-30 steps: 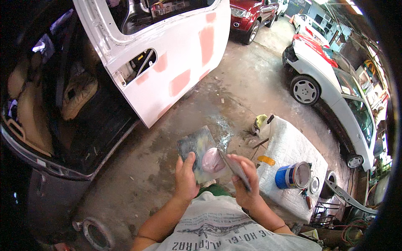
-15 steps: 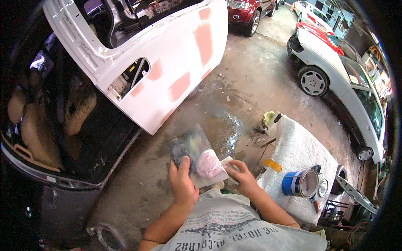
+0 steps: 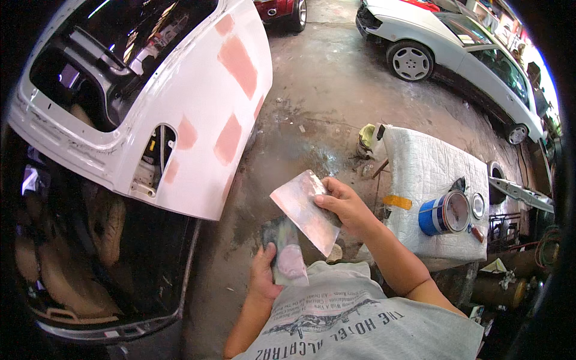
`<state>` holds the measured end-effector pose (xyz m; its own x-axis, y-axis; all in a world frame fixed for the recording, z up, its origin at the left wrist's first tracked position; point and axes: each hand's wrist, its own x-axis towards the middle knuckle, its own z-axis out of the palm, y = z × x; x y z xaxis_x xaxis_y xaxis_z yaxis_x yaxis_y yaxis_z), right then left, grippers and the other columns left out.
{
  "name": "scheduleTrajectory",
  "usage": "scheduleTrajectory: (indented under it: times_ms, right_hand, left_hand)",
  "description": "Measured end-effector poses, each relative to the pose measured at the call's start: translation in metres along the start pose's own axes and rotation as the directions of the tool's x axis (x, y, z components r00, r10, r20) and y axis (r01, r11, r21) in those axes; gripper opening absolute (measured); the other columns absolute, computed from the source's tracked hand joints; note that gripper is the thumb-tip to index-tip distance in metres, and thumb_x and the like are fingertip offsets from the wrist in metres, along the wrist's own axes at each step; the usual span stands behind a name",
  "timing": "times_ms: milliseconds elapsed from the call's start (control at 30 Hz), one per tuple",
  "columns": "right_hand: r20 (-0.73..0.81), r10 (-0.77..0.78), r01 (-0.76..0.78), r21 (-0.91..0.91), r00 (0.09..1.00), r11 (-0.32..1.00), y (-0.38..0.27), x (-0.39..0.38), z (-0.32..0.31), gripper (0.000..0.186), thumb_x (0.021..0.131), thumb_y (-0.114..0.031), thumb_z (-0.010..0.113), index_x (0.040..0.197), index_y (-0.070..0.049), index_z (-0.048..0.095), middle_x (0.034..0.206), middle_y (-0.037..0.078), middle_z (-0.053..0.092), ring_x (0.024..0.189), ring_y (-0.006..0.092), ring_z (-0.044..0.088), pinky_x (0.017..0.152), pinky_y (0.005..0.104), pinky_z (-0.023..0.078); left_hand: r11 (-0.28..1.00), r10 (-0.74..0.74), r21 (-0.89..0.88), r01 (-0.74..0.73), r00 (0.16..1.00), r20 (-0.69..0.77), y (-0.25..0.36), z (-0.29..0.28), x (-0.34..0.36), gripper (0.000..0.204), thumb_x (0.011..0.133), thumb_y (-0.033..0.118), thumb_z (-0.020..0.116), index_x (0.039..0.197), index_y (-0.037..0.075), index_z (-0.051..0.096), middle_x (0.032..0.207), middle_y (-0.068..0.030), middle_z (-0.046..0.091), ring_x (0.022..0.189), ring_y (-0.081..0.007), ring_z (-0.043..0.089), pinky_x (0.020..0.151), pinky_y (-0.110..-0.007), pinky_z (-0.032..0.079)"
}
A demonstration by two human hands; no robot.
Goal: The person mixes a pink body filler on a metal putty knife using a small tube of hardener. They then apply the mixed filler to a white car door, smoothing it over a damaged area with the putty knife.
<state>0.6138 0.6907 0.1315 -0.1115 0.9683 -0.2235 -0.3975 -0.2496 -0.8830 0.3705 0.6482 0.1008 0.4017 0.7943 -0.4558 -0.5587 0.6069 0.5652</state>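
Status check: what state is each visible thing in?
Left hand: gripping the mixing board
Mixing board: loaded with pink paste
Pink paste: in one rounded mound
Right hand: closed on the spreader plate
Spreader plate: smeared, partly pinkish
White door: open, patched with pink
Blue can: upright; open or lidded, unclear
White car: parked

Open room runs between the white, pink-patched vehicle door (image 3: 207, 111) and the pale, flat rectangular spreader (image 3: 307, 211); rightward, the white quilt-covered table (image 3: 420, 162) blocks.

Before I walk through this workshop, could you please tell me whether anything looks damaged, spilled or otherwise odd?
The white door looks patchy: pink blotches interrupt its paint, and an open cutout exposes inner parts. The floor has a shiny, wet-looking area, possibly spilled liquid.
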Motion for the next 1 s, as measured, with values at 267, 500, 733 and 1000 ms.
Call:
scheduleTrajectory:
  times_ms: [267, 500, 733, 1000]
  right_hand:
    - [0.005, -0.104, 0.104, -0.111, 0.995, 0.988, 0.014, 0.042, 0.059, 0.03, 0.094, -0.026, 0.07, 0.11, -0.002, 0.059, 0.098, 0.001, 0.06, 0.087, 0.0078, 0.055, 0.075, 0.0257, 0.046]
    - [-0.087, -0.087, 0.055, -0.32, 0.992, 0.946, 0.039, 0.015, 0.044, 0.035, 0.093, -0.024, 0.071, 0.115, -0.001, 0.057, 0.099, 0.001, 0.06, 0.09, 0.0091, 0.055, 0.08, 0.0269, 0.047]
    - [-0.049, 0.165, -0.168, -0.08, 0.985, 0.982, 0.04, -0.024, 0.039, 0.037, 0.089, -0.012, 0.07, 0.121, -0.002, 0.055, 0.105, 0.003, 0.062, 0.096, 0.0124, 0.059, 0.087, 0.0285, 0.048]
    - [-0.286, -0.267, 0.211, -0.212, 0.92, 0.954, 0.011, -0.018, 0.018, 0.03, 0.085, -0.001, 0.068, 0.109, -0.008, 0.052, 0.107, 0.007, 0.064, 0.096, 0.0129, 0.062, 0.087, 0.028, 0.049]
  left_hand:
    - [0.995, -0.075, 0.063, 0.076, 0.997, -0.01, 0.054, -0.022, -0.007, 0.034, 0.102, 0.032, 0.055, 0.126, 0.006, 0.057, 0.113, -0.0063, 0.066, 0.1, -0.0179, 0.066, 0.087, -0.035, 0.054]
    - [0.998, -0.02, -0.052, 0.02, 1.0, 0.013, 0.077, -0.051, 0.013, 0.032, 0.103, 0.029, 0.054, 0.125, 0.006, 0.057, 0.113, -0.008, 0.066, 0.099, -0.022, 0.067, 0.085, -0.04, 0.057]
    - [0.852, 0.158, 0.478, -0.215, 0.975, 0.158, 0.095, -0.061, 0.046, 0.028, 0.098, 0.014, 0.064, 0.123, 0.001, 0.06, 0.114, -0.0061, 0.067, 0.099, -0.0148, 0.063, 0.091, -0.032, 0.051]
    - [0.986, 0.139, 0.078, -0.145, 0.987, 0.077, 0.075, -0.023, 0.057, 0.029, 0.103, 0.02, 0.055, 0.125, 0.002, 0.056, 0.114, -0.0092, 0.066, 0.102, -0.0231, 0.066, 0.092, -0.039, 0.054]
